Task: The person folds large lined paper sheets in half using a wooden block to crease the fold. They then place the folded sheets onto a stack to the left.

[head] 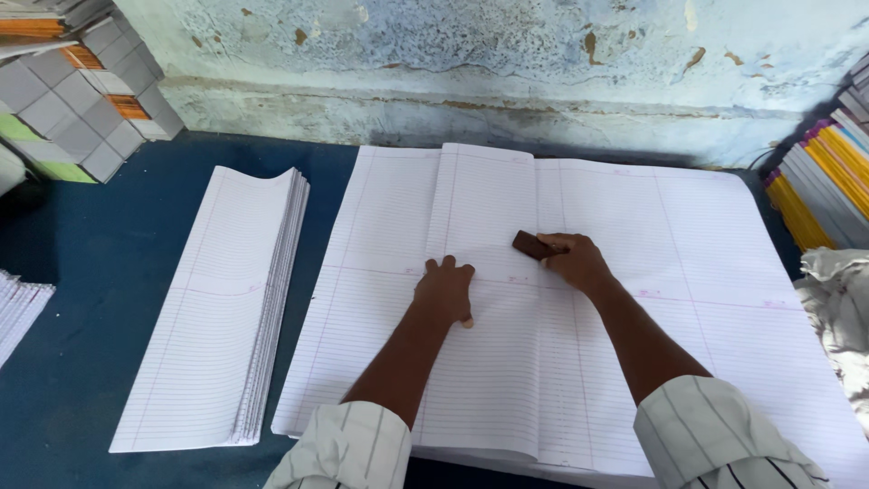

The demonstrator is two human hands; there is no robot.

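While the head view looks down on a blue-covered table (72, 362), the left hand (445, 290) lies flat on a big sheet of white ruled paper (724, 299), fingers close together and pressed down beside the fold line. Right hand (577, 263) pinches a small dark brown wooden block (528, 244), fingers curled round its end, block flat on the folded flap near the crease.

Progress, as a judgement: the sheet's left part looks already folded over, crease partly rubbed; the upper run of the fold toward the wall likely still to press. Finished pile of folded ruled sheets (217, 308) sits just left of the big sheet, apart from it, top edge curling. More sheets appear to lie under the one in hand.

Packages: stack of grey-white bound blocks with orange and green edges (81, 100) at top left; row of books with yellow, orange and purple spines (828, 181) at right edge; crumpled pale cloth (837, 299) below them. No readable signs. Peeling blue-white plaster wall (507, 54) behind.
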